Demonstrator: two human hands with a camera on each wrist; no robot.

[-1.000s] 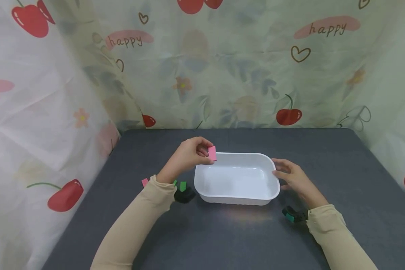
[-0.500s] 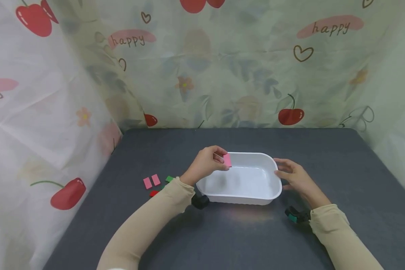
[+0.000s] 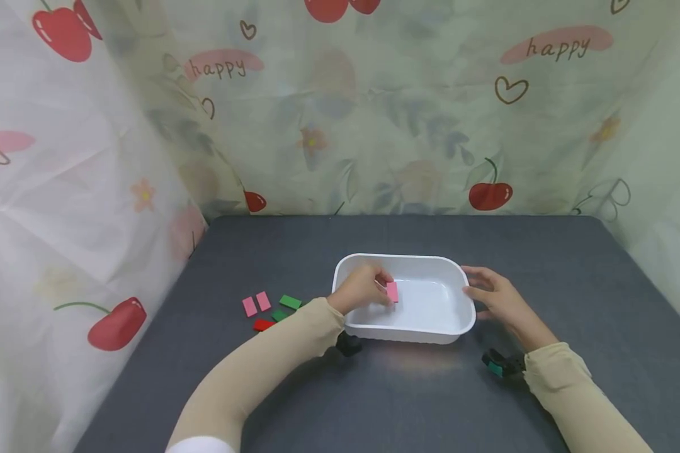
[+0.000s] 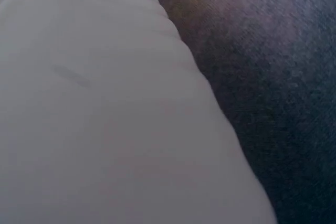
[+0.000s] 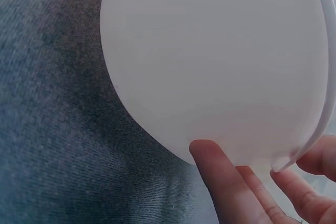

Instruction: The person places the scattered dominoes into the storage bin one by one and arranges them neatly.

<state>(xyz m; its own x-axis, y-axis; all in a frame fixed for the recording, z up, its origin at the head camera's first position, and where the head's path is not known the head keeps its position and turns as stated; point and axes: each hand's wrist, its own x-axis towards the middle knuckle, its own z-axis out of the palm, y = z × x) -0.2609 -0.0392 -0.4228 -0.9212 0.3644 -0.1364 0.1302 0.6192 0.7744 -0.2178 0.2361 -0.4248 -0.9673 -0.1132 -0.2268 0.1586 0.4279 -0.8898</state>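
Between thumb and fingers, my left hand [image 3: 364, 289] pinches a small pink rectangular block [image 3: 393, 292] inside the white rectangular tub [image 3: 405, 336]. In the left wrist view a pale surface beside the dark tabletop fills the picture; the block and fingers are not seen there. My right hand [image 3: 492, 294] rests its fingers against the tub's right end. In the right wrist view one fingertip [image 5: 206, 148] lies against the tub's outer wall [image 5: 210, 61], while other fingers sit at the rim, fairly straight.
Left of the tub, on the dark table [image 3: 374, 402], lie two pink blocks [image 3: 250, 307], green blocks [image 3: 290, 302] and a red block [image 3: 264, 324], partly hidden by the left sleeve [image 3: 272, 352]. A printed curtain [image 3: 340, 126] hangs behind and along both sides.
My left hand has moved right and down with the pink block, from above the tub's left rim to inside it. The loose blocks have come into view. My right hand stays at the tub.
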